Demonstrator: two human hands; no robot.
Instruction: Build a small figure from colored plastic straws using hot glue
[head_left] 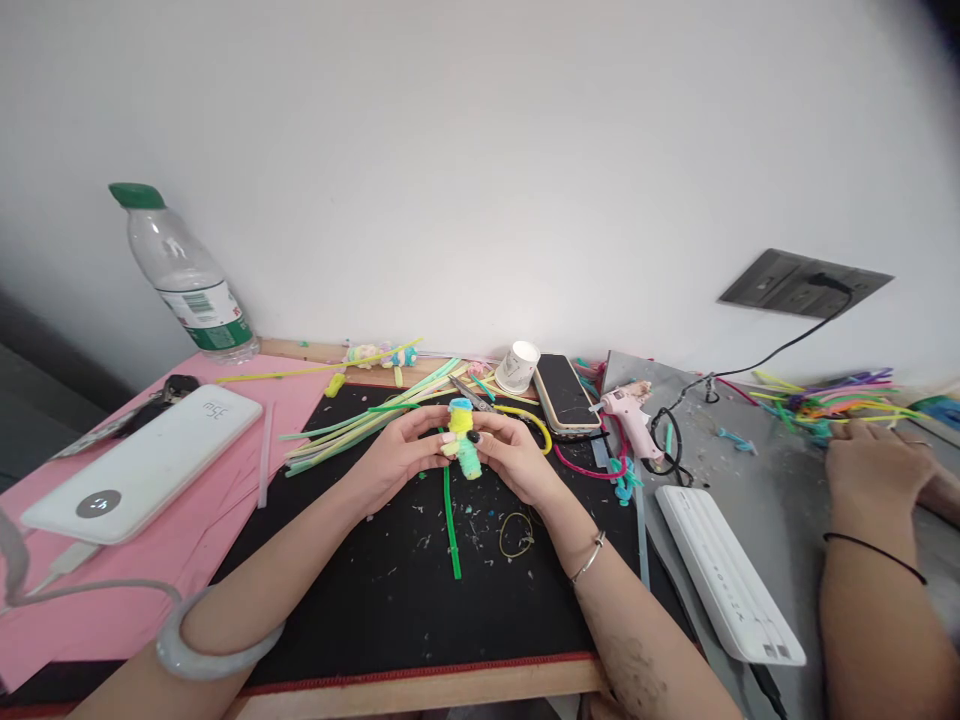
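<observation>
A small figure of coiled pipe cleaners, yellow above and mint green below with a blue top, is held upright between both hands over the black mat. My left hand pinches it from the left with thumb and fingers. From the right, my right hand grips its side, the dark-nailed thumb pressing on the middle. Beneath them a green pipe cleaner lies on the mat; whether it joins the figure is hidden. A thin elastic loop rests by my right wrist.
Behind the hands lie loose pipe cleaners, pliers, a paper cup and a phone. A pink glue gun and white power bank are right; another person's hand is farther right. A bottle stands left.
</observation>
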